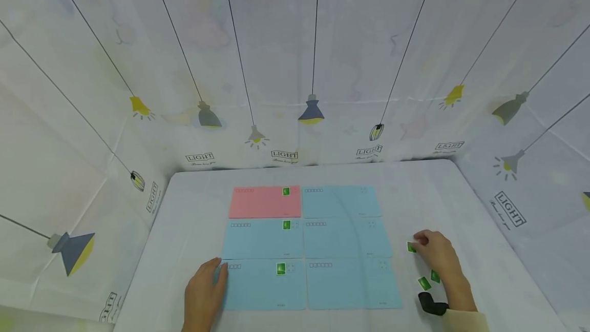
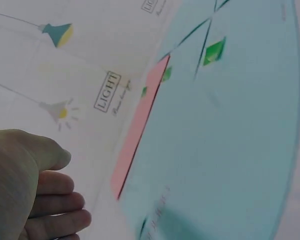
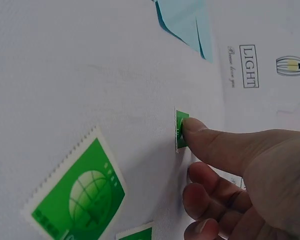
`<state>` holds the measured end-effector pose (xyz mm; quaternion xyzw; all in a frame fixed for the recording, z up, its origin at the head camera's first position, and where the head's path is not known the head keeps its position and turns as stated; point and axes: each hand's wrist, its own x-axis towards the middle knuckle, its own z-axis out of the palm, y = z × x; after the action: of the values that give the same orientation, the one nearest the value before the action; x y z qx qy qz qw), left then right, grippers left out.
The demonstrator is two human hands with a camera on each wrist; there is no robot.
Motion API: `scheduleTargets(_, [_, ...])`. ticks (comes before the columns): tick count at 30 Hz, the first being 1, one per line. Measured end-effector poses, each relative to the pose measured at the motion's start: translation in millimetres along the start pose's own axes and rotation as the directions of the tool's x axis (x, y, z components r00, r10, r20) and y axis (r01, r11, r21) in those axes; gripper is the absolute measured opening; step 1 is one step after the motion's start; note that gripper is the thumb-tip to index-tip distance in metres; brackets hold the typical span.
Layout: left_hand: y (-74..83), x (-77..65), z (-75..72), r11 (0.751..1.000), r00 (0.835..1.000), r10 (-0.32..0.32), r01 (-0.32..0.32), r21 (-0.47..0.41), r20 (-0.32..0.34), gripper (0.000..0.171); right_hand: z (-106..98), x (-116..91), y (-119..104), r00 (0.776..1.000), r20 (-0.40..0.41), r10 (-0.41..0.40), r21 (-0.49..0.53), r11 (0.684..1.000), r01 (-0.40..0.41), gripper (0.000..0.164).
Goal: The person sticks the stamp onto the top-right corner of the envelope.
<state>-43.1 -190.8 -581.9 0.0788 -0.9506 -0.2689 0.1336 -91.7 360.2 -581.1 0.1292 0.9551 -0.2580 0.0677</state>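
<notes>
My right hand (image 1: pixel 437 256) is over the table to the right of the envelopes, pinching a green postage stamp (image 3: pixel 180 131) by its edge; the thumb covers part of it. Close to that wrist lie two more green stamps, one (image 1: pixel 424 284) fully visible and another (image 1: pixel 435 276) partly covered. At the left edge of the lower left blue envelope (image 1: pixel 258 291) rests my left hand (image 1: pixel 205 291), its fingers loose and holding nothing. A green stamp (image 1: pixel 281 269) sits near the top right corner of that envelope.
Above it, a blue envelope (image 1: pixel 258 245) and a pink envelope (image 1: pixel 262 206) each bear a green stamp. Three blue envelopes without stamps form the right column, the top one (image 1: pixel 338 204) farthest away. A patterned curtain (image 1: pixel 276 65) surrounds the white table (image 1: pixel 184 229).
</notes>
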Motion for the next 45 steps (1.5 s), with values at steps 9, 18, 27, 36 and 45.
scheduleTargets(9, [56.4,48.4,29.2,0.978,0.989,0.143,-0.137,-0.16,0.027,0.034,-3.1,5.6,4.9,0.999,0.029,-0.012,-0.006,1.0,0.012,0.038])
scheduleTargets(18, [114.4,80.8,70.4,0.961,0.954,0.247,-0.218,-0.173,0.17,0.038,-2.6,8.6,6.2,0.999,0.042,-0.002,0.005,1.0,0.002,0.031])
scheduleTargets(27, [147.2,94.8,115.7,0.942,0.905,0.333,-0.312,-0.121,0.265,0.039,-0.4,9.9,7.5,0.999,0.055,-0.002,0.02,1.0,0.001,0.023])
scheduleTargets(36, [161.7,99.3,148.0,0.94,0.887,0.33,-0.34,-0.027,0.324,0.043,2.3,9.8,7.6,0.998,0.057,0.007,0.031,0.999,-0.009,0.021])
scheduleTargets(45, [161.4,100.1,162.9,0.933,0.882,0.323,-0.357,0.038,0.342,0.047,2.1,7.5,8.2,0.999,0.049,0.015,0.03,0.999,-0.016,0.019])
